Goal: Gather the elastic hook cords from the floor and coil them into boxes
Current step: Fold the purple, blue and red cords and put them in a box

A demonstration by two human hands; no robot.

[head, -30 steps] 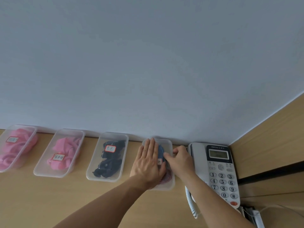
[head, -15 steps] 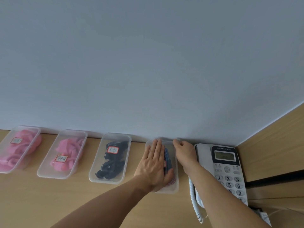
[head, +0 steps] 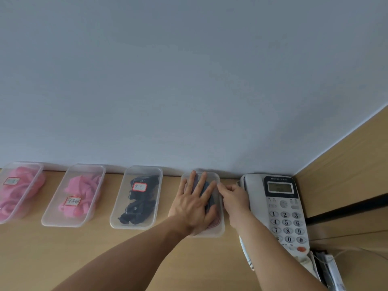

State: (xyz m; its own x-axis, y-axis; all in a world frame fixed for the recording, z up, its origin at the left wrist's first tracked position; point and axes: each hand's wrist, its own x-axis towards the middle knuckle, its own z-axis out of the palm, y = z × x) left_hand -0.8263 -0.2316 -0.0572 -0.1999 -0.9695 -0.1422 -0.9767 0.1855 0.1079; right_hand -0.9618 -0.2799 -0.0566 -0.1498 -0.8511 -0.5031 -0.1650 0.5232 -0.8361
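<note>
Against the wall on a wooden shelf stands a clear plastic box (head: 218,228) holding dark blue cords, with a red cord (head: 216,223) showing at its near end. My left hand (head: 194,204) lies flat on top of this box, fingers straight and spread, covering most of it. My right hand (head: 234,198) sits at the box's right edge, its fingertips pinching the rim near the far corner. Whether the box carries a lid is unclear.
Left of it stand three more clear boxes: one with black cords (head: 137,198), two with pink cords (head: 78,196) (head: 15,190), each labelled. A white desk telephone (head: 279,206) is close on the right, beside a wooden side panel (head: 346,164).
My right hand slid from the box's middle to its far right corner, then a little nearer along the right rim. My left hand stays flat on the box.
</note>
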